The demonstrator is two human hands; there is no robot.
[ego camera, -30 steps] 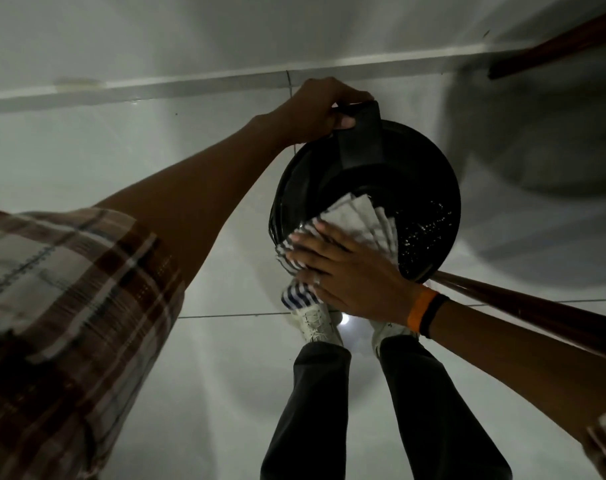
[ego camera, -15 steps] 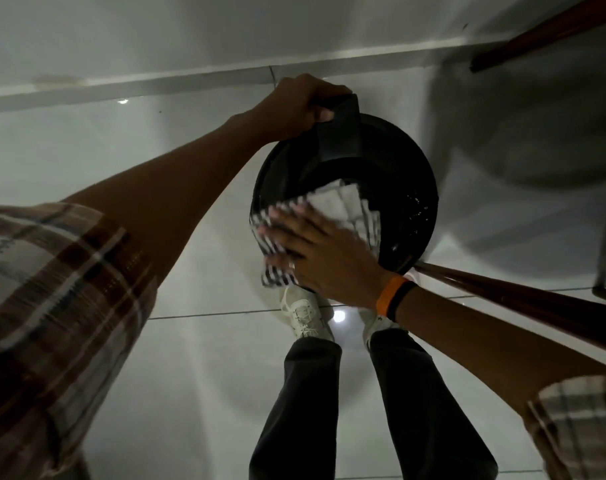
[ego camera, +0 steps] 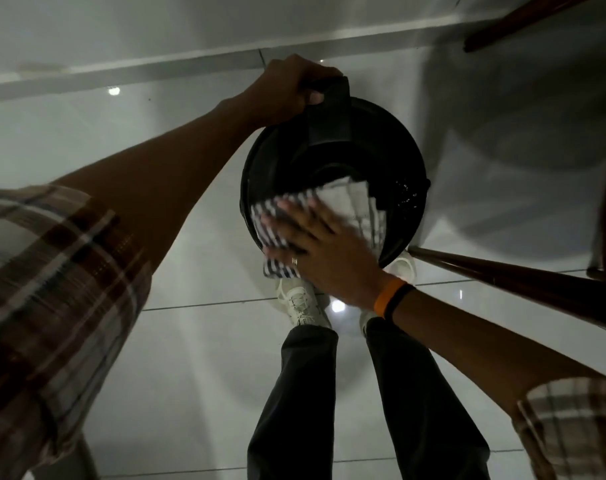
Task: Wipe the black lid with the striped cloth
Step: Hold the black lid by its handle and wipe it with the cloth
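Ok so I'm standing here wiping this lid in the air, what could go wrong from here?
The lid hangs above the tile floor, gripped only at its handle by the left hand. A hard push from the right hand could twist it loose, dropping it near your shoes. Droplets remain on the right side, so a spot may be missed. The cloth hangs past the rim and could slip.

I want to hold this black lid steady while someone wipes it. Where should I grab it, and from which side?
Grip the flat strap handle at the top edge of the black lid, coming from the far, upper side, as the left hand does. It juts past the rim, so fingers can wrap it, and that leaves the face free for the right hand and the striped cloth.
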